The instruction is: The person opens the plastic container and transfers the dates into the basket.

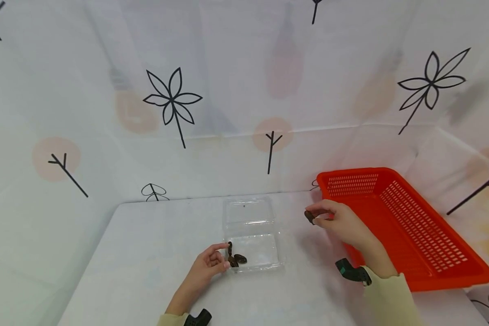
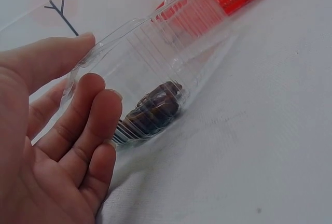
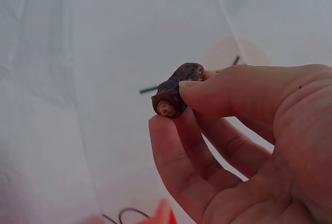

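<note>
A clear plastic clamshell box lies on the table with its lid folded back. Several brown, wrinkled dates sit at its left end; through the side wall in the left wrist view the dates look glossy. My left hand holds the box by its left edge, thumb on the rim and fingers curled by the wall. Over the left edge of the red basket, my right hand pinches one date between thumb and fingers, its pale stem end showing.
A red plastic basket with slotted walls stands at the right, under my right forearm. White table surface surrounds the box. Behind it hangs a white cloth printed with leaves and twigs.
</note>
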A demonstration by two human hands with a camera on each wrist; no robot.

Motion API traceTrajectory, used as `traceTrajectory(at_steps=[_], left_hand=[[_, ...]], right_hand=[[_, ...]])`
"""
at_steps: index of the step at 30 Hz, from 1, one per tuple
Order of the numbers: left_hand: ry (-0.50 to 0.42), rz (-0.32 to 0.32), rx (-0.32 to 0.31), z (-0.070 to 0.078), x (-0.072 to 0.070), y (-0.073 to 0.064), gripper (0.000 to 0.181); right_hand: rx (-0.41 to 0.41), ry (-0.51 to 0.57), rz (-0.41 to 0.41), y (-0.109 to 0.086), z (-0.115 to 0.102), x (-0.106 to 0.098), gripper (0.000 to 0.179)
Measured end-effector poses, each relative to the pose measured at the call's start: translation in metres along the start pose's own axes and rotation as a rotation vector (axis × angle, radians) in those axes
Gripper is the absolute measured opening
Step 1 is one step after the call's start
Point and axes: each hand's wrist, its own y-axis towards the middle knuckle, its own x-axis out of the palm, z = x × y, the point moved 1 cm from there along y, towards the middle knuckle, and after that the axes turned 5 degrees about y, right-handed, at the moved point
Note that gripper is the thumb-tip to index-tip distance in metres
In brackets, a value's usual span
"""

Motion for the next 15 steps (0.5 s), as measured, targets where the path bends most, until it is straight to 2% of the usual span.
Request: traceTrajectory(at_steps=[2, 7, 15], left_hand=[[0.001, 0.007, -0.009, 0.001, 0.0, 0.0, 0.054], [-0.004, 0.013, -0.015, 0.002, 0.002, 0.0, 0.053], [-0.003, 0.024, -0.023, 0.002, 0.002, 0.0, 0.053]], right_hand=[[0.025, -0.016, 0.021, -0.005, 0.002, -0.01, 0.029], [0.021, -0.091, 0.059, -0.017, 0.013, -0.034, 0.031], [0.081, -0.157, 0.067, -0.033, 0.039, -0.063, 0.036]])
